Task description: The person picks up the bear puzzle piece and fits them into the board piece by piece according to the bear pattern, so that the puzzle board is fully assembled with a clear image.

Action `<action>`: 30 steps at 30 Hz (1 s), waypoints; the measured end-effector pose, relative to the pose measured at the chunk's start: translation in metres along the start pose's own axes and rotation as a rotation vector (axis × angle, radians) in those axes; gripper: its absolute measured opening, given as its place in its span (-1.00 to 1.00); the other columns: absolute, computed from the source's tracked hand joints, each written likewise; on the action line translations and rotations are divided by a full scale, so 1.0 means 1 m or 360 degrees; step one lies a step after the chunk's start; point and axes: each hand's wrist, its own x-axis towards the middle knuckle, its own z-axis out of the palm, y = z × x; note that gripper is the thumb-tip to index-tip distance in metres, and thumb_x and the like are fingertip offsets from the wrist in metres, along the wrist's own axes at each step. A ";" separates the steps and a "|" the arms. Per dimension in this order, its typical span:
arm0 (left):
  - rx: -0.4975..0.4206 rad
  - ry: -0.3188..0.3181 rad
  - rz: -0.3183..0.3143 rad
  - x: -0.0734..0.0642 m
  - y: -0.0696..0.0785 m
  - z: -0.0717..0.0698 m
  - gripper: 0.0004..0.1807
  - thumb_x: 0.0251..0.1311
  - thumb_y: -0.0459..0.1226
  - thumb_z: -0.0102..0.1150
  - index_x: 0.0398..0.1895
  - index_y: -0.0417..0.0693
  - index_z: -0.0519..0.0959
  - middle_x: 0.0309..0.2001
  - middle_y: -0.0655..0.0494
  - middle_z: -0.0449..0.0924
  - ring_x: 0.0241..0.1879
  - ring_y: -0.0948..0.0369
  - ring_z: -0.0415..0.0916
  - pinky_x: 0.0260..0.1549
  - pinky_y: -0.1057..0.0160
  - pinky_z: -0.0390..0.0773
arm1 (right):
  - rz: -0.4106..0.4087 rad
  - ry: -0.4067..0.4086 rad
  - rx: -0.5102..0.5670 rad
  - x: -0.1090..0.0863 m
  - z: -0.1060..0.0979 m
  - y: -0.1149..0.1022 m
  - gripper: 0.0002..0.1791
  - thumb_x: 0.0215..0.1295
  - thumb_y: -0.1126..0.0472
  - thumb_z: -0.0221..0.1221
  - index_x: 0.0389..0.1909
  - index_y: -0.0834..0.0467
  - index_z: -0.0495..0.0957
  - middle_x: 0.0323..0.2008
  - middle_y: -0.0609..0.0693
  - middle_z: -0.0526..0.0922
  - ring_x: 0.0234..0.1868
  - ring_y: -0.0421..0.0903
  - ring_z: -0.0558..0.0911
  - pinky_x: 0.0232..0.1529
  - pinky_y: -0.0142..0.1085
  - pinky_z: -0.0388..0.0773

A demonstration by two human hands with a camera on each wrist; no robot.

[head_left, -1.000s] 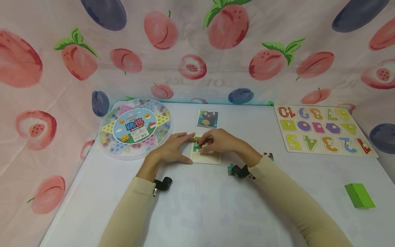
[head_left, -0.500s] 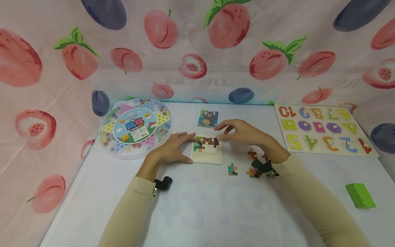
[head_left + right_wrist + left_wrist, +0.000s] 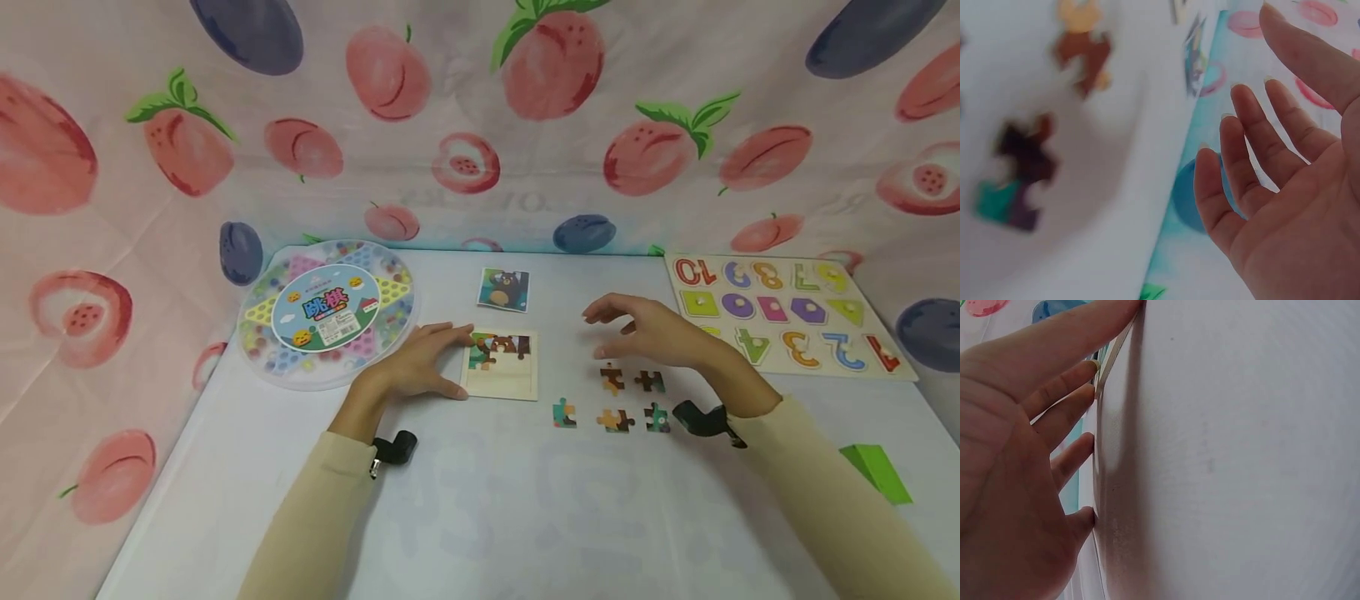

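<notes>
A square wooden puzzle tray (image 3: 501, 385) lies at the middle of the table, its far part filled with joined jigsaw pieces (image 3: 498, 346) showing a bear's head. My left hand (image 3: 420, 362) rests at the tray's left side, thumb and forefinger touching its edge; in the left wrist view its fingers are fairly straight. My right hand (image 3: 651, 332) hovers above the table to the tray's right, fingers relaxed, holding nothing. Below it lie several loose jigsaw pieces, among them a brown one (image 3: 612, 379), a dark one (image 3: 649, 382) and a teal one (image 3: 564, 413).
A bear picture card (image 3: 503, 289) lies behind the tray. At the left is a round Chinese checkers box (image 3: 327, 308). A number and shape board (image 3: 780, 317) lies at the right, partly behind my right hand. A green block (image 3: 877, 473) sits near my right sleeve.
My right hand has left the tray and moved right, over the loose pieces. More joined pieces in the tray are visible now. My left hand has stayed at the tray's edge.
</notes>
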 end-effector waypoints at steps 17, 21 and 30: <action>-0.0036 -0.0001 -0.0012 -0.002 0.001 -0.001 -0.14 -0.04 -0.06 0.59 0.41 0.12 0.44 0.63 0.23 0.13 0.67 -0.02 -0.13 0.61 -0.20 -0.03 | 0.0103 0.0027 -0.0102 -0.027 0.018 0.037 -0.32 0.05 0.02 0.54 0.20 0.09 0.53 0.20 0.09 0.61 0.26 0.10 0.48 0.33 0.19 0.44; -0.0025 0.0004 -0.0019 -0.002 0.002 0.000 -0.13 -0.04 -0.06 0.59 0.41 0.12 0.44 0.63 0.23 0.14 0.67 -0.03 -0.12 0.61 -0.19 -0.04 | 0.0084 0.0035 -0.0113 -0.029 0.021 0.041 -0.32 0.03 0.02 0.55 0.18 0.08 0.54 0.18 0.07 0.62 0.22 0.07 0.49 0.25 0.05 0.49; -0.0026 0.0010 -0.0016 -0.002 0.002 0.001 -0.14 -0.03 -0.06 0.58 0.41 0.12 0.44 0.62 0.22 0.15 0.66 -0.04 -0.12 0.61 -0.20 -0.04 | 0.0043 0.0052 -0.0115 -0.029 0.027 0.045 -0.34 0.02 0.03 0.56 0.16 0.06 0.56 0.16 0.03 0.63 0.14 -0.01 0.49 0.11 -0.23 0.51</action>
